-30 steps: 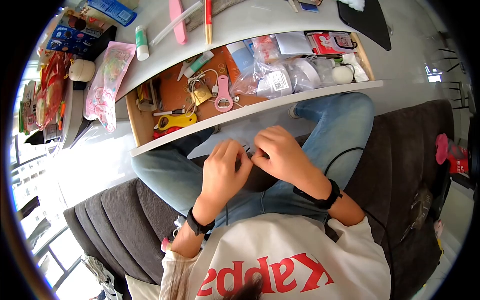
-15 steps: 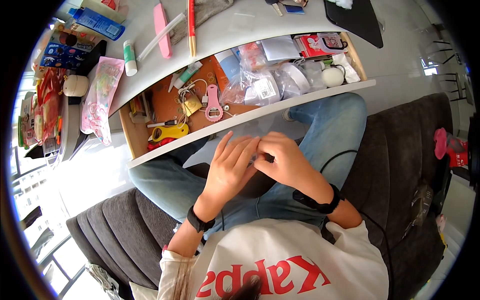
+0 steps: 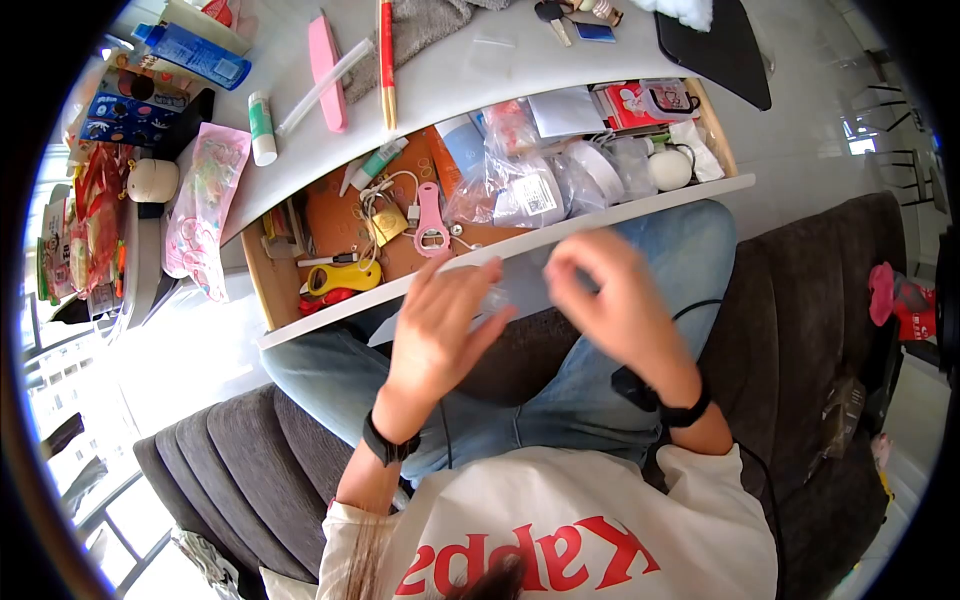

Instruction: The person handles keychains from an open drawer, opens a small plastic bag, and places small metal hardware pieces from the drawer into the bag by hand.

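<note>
My left hand (image 3: 435,325) is in front of the open drawer (image 3: 560,232), over my lap. Its fingers stretch forward and the thumb stands out to the side. Between thumb and fingers shows a small clear plastic piece (image 3: 494,298), whose exact kind I cannot make out. To the right, my right hand (image 3: 615,295) is raised near the drawer's front edge, blurred by motion. Its thumb and index finger curl together in a pinch; whatever is between them, if anything, is not visible. A gap separates the two hands.
The drawer holds a pink ring-handled tool (image 3: 430,220), a yellow-handled tool (image 3: 345,278), a padlock (image 3: 387,225), cables and plastic-wrapped items (image 3: 530,190). On the desk (image 3: 440,95) lie a glue stick (image 3: 262,130), a pink case (image 3: 325,70) and chopsticks (image 3: 387,60).
My hands, together half a second ago, are now apart. The right hand has moved right and up toward the drawer front; the left has shifted slightly left.
</note>
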`<state>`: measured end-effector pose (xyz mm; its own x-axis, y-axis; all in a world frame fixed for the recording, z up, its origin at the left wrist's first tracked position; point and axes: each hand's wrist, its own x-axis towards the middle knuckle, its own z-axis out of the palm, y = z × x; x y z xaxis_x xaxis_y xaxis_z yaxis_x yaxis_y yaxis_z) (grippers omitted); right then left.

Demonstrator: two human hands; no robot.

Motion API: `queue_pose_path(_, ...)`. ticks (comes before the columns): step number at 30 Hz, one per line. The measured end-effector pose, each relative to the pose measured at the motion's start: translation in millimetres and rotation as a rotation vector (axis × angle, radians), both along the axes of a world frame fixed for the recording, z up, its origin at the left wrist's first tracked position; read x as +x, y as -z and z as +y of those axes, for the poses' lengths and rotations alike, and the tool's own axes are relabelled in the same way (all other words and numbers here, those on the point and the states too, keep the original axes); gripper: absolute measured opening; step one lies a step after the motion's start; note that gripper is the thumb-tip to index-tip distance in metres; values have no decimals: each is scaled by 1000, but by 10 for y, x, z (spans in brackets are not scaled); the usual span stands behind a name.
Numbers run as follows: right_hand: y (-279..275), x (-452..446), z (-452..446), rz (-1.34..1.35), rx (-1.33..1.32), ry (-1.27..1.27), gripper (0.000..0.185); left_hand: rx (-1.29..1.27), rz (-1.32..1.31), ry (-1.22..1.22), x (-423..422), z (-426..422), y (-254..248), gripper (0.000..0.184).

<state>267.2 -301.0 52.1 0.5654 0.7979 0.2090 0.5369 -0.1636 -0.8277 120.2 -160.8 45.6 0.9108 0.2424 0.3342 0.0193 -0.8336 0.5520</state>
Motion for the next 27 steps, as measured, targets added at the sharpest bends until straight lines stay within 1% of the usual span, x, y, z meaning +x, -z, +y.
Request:
queue_pose_path(1,-6,158,-20,14,17,72,11,-27,-2,-40,-20,50,-17,49)
queue_pose_path(3,18,557,-40,-172,-45,299,15,9,-43,-123,-46,217,-14,57)
queue_pose_path(5,241,982,-95,-533,-134,374,18,-53,-22,-214,-18,345,-67,58)
queue_pose_path(8,452,1240,-92,-580,-272,309,16,-23,54,-262,2,538,-42,57)
queue_pose_path(9,493,1281,-78,-540,-300,287,16,-35,78,-265,5,583,-24,57)
queue_pose_path(11,553,1346,-57,-458,-357,245,14,-26,210,-262,1,650,-10,56)
queue_pose_path(14,515,1288,-51,-490,-283,226,13,22,347,-264,-7,704,23,55)
queue_pose_path(17,218,1093,-49,-217,-220,256,10,25,431,-242,-41,781,57,55)
queue_pose_path(20,-26,1004,-80,-169,-61,261,7,-77,556,-213,5,902,73,56)
queue_pose_path(21,-150,983,-95,-164,-57,282,7,-127,605,-206,30,936,78,56)
queue_pose_path(23,-393,947,-128,-155,-45,324,9,-126,627,-182,67,993,141,56)
queue_pose_path(24,-453,949,-149,-155,26,349,11,-124,636,-172,83,1023,184,57)
queue_pose_path(27,-700,984,-197,-214,97,371,11,-124,595,-112,102,1093,350,57)
